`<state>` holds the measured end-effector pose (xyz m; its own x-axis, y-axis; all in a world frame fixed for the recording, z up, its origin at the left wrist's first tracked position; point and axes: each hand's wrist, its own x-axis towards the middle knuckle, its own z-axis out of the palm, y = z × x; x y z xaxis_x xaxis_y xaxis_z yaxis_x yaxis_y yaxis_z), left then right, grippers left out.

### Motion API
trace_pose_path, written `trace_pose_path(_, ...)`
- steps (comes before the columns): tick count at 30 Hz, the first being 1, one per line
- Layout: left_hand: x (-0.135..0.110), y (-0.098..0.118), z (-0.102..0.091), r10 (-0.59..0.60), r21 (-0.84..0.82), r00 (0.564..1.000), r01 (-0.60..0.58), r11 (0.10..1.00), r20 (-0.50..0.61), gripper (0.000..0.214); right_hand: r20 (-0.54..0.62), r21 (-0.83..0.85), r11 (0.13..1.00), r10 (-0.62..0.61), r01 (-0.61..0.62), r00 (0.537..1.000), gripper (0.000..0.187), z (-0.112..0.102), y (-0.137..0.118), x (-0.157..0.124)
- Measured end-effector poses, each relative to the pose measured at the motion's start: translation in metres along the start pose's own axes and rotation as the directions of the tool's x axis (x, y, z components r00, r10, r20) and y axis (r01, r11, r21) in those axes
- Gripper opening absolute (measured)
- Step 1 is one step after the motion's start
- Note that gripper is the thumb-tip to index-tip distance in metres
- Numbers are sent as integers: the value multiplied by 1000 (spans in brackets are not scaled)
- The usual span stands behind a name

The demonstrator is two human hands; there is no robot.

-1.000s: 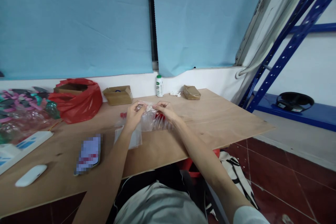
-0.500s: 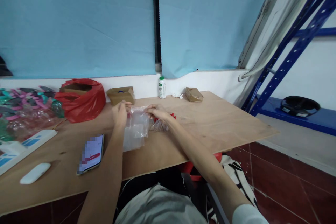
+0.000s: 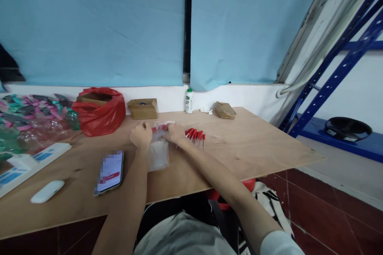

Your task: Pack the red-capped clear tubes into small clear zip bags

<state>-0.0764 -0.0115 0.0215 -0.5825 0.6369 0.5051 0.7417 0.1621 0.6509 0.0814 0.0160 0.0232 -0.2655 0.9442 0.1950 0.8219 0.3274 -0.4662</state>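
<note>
My left hand (image 3: 140, 135) and my right hand (image 3: 174, 132) are both closed on the top edge of a small clear plastic bag (image 3: 158, 152), which hangs between them down to the wooden table (image 3: 239, 143). Something red shows at the bag's mouth between my fingers. Just right of my right hand, a small row of red-handled tools (image 3: 195, 135) lies on the table.
A phone (image 3: 109, 171) lies left of my forearm, and a white oval device (image 3: 47, 191) and a white box (image 3: 26, 164) lie further left. At the back stand a red bag (image 3: 100, 111), a cardboard box (image 3: 143, 108), a small white bottle (image 3: 188, 101) and a brown packet (image 3: 225, 110). Blue shelving (image 3: 335, 75) stands to the right.
Both hands have drawn closer together and lower at the bag's mouth. The red-handled tools beside my right hand are now uncovered. The view has shifted a little.
</note>
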Motion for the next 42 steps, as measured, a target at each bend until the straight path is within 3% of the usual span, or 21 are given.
trace_pose_path(4,1,-1,1,62,43,996,-65,997,62,36,-62,6,1000,27,-27,998,53,-15,11,24)
trace_pose_path(8,1,5,-2,103,82,981,-117,990,164,37,37,69,989,126,-128,991,72,-16,25,52)
trace_pose_path(10,-1,9,-3,113,110,969,-140,984,220,38,72,104,983,144,-151,987,72,-12,31,63)
trace_pose_path(16,-5,19,-5,153,134,952,-194,972,266,39,30,221,956,189,-191,981,57,-5,39,82)
trace_pose_path(21,-9,24,-9,160,116,956,-193,974,247,39,28,394,899,197,-192,980,14,-8,38,87)
trace_pose_path(23,-11,25,-8,176,97,954,-204,974,242,39,14,483,858,192,-175,981,2,-10,36,86)
trace_pose_path(31,-17,28,1,312,7,912,-325,946,266,33,-181,729,682,268,-54,946,4,-45,40,64)
trace_pose_path(32,-18,29,1,322,13,909,-337,941,266,33,-198,765,643,271,-24,942,4,-51,42,58)
trace_pose_path(35,-21,32,-1,349,36,903,-368,929,250,33,-244,899,424,270,113,931,5,-67,47,37)
trace_pose_path(37,-24,35,-5,374,39,901,-391,919,220,33,-264,926,340,270,165,926,4,-74,49,20)
trace_pose_path(42,-37,46,-9,504,-71,855,-499,864,124,38,-329,920,282,179,272,927,17,-71,54,-16)
